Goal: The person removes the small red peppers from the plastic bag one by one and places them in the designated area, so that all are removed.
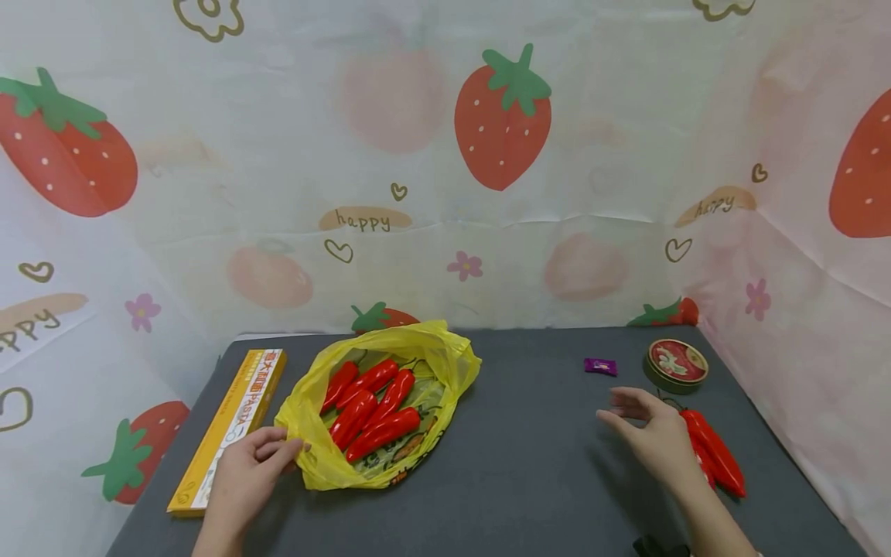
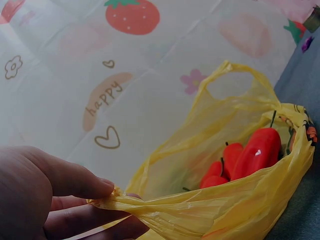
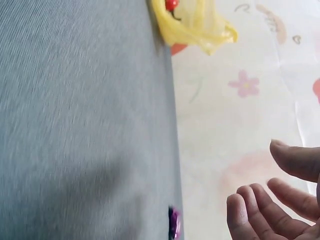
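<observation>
A yellow plastic bag (image 1: 452,360) lies with its mouth spread wide, and several red chili peppers (image 1: 381,433) are inside it. My left hand (image 1: 252,468) pinches the bag's near left edge between thumb and fingers, as the left wrist view shows close up at the gathered plastic (image 2: 120,200). On the right, my right hand (image 1: 653,433) is held above the table with its fingers apart from the thumb and nothing between them. Just beyond that wrist lie more red chili peppers (image 1: 724,456), partly hidden by the forearm.
Left of the bag lies a long yellow-and-white pasta box (image 1: 230,433). A round red-topped tin (image 1: 677,363) stands at the back right, beside a small purple packet (image 1: 601,367). Behind the dark grey table (image 1: 515,480) hangs a strawberry-print sheet (image 1: 431,155).
</observation>
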Available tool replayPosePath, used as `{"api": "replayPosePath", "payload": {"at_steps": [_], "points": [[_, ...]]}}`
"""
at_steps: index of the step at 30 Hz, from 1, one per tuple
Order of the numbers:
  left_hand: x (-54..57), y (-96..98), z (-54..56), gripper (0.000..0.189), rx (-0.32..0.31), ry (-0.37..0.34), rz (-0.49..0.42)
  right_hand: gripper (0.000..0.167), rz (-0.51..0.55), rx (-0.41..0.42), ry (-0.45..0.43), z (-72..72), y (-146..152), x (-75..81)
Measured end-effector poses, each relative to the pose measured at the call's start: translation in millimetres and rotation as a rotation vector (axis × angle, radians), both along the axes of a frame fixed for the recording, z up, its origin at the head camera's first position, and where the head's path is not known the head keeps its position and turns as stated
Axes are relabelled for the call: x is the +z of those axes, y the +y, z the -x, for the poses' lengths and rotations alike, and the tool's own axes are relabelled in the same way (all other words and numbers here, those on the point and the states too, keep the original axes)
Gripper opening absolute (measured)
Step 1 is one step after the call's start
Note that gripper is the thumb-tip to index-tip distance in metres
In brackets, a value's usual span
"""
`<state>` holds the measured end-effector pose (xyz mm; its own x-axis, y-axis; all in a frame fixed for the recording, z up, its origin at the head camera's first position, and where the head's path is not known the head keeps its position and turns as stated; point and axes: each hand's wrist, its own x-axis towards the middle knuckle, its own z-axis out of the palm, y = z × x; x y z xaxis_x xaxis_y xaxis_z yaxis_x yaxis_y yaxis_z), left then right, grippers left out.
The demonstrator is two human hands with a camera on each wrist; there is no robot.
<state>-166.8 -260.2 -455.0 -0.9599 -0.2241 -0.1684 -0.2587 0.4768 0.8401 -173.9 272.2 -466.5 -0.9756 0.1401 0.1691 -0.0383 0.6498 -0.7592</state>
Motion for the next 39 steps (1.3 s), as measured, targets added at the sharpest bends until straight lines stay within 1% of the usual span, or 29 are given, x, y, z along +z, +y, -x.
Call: {"api": "replayPosePath", "payload": {"at_steps": [5,8,14,20,26,30,33,39], "points": [[-0.5,0.5,-0.4,0.035,0.008,-0.001,0.012,0.052,0.074,0.035,-0.047,4.0,-16.6,2.2],[-0.3,0.1,-0.6,0.037,0.007,0.005,0.008,0.052,0.108,0.056,-0.060,6.4,-26.9,3.4],[0.1,0.1,-0.4,0.039,0.014,-0.006,-0.012,0.053,0.120,0.073,-0.047,13.5,-46.3,7.2],[0.4,-0.9,-0.1,0.039,0.006,0.002,-0.014,0.050,0.149,0.085,-0.053,17.8,-65.8,10.4],[1.8,-0.5,-0.5,0.037,0.011,-0.005,0.001,0.047,0.156,0.126,-0.024,24.1,-87.8,14.0],[1.6,-1.0,0.5,0.040,0.004,0.001,0.003,0.046,0.181,0.154,-0.007,28.9,-101.3,16.7],[1.2,-1.3,1.0,0.042,0.001,0.007,0.003,0.045,0.194,0.167,-0.006,32.0,-111.2,17.9],[1.4,0.6,-1.0,0.039,0.015,-0.001,-0.002,0.042,0.214,0.192,-0.010,35.2,-131.5,18.3]]}}
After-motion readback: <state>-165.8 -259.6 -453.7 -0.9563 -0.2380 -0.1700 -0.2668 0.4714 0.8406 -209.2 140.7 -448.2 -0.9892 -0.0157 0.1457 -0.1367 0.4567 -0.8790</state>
